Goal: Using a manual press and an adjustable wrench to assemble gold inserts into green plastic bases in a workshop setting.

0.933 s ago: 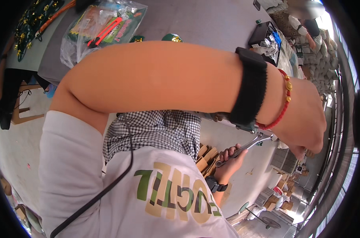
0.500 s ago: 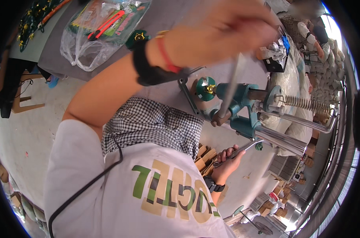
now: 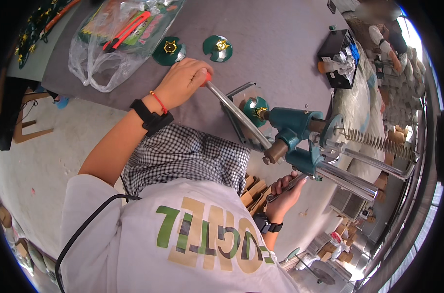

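Observation:
My left hand (image 3: 186, 82) is closed around the red knob (image 3: 206, 79) at the end of the steel lever (image 3: 239, 116) of a teal hand press (image 3: 292, 124). Under the press head lies a round green piece with a gold fitting (image 3: 256, 110), touching or nearly touching the ram. Below the press, my right hand (image 3: 286, 194) grips a steel wrench (image 3: 285, 189), its far end near the press column; whether they touch I cannot tell. Two more green discs with gold centres, one (image 3: 169, 50) beside my left hand and another (image 3: 217, 48) farther right, lie on the grey table.
A clear plastic bag (image 3: 104, 63) with a red cutter knife (image 3: 129, 30) on it lies at the far left of the table (image 3: 280, 44). A black box (image 3: 335, 53) of wrappings stands at the right edge. Cardboard boxes (image 3: 253, 193) sit below. Another person works at the far right.
My left hand has swung left and down with the lever, which now slants toward me. Both loose discs now show fully. My right hand, still holding the wrench, has shifted slightly.

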A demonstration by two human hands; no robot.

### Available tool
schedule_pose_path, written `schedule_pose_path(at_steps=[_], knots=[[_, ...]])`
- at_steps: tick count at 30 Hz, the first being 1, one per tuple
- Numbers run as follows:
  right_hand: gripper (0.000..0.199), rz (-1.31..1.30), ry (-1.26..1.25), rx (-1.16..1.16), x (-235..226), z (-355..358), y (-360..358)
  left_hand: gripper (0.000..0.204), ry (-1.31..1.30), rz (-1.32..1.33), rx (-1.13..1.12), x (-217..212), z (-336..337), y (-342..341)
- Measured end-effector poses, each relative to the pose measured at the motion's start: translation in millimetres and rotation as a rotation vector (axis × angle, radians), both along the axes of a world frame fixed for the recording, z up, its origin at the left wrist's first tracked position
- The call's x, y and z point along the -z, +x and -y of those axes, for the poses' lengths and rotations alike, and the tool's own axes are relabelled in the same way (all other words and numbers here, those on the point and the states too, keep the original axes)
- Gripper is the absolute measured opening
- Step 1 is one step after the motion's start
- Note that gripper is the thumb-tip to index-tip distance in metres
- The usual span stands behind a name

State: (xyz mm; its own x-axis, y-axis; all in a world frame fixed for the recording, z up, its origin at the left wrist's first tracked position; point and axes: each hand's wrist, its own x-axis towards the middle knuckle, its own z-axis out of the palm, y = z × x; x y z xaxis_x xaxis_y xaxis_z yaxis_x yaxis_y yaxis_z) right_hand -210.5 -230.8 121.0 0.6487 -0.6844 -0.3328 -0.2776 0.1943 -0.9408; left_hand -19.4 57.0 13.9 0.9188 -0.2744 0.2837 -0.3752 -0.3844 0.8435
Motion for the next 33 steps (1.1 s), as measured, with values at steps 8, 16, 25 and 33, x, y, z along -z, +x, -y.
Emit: schedule_pose_path(at_steps=[8, 16, 25, 33], knots=[[0.041, 0.052, -0.002, 0.066, -30, -17, -9, 0.027, -0.167, -0.237, 0.005, -5, 4, 0], [0.044, 0.104, -0.02, 0.081, -47, -27, -20, 0.027, -0.044, 0.121, -0.055, 3, 15, 1], [0.045, 0.0, 0.142, -0.003, -80, -56, -15, 0.029, -0.38, -0.191, -0.021, -18, 10, 12], [0.044, 0.264, -0.079, 0.121, -124, -33, -6, 0.024, -0.43, -0.039, -0.064, -83, 7, 24]])
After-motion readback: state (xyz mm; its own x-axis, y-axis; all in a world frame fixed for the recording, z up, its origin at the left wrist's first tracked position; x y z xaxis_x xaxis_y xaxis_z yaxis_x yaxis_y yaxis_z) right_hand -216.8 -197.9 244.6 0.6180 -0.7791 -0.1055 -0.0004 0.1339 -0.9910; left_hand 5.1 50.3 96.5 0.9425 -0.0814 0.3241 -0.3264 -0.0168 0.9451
